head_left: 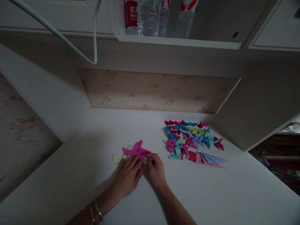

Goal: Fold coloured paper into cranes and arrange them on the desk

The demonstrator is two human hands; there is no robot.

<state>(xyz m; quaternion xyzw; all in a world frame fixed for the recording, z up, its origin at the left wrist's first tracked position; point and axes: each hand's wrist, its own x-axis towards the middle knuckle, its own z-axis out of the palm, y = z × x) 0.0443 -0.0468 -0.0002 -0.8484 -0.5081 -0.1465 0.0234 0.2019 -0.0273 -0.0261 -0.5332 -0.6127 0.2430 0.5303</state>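
Observation:
A bright pink piece of folded origami paper lies on the white desk, with light green folded paper beneath and to the left of it. My left hand rests over both, its fingers stretched out and laid on the paper. Close by on the right, my right hand has thumb and index finger pinched at the paper's right end. A bit of light green shows at those fingertips, beside the pink point. Whether the pinch takes in green, pink or both, I cannot tell. Two bracelets circle my left wrist.
Several rows of colourful folded paper pieces cover the desk at right. Above, a shelf holds plastic bottles, and a white cable hangs down. Panels flank the desk.

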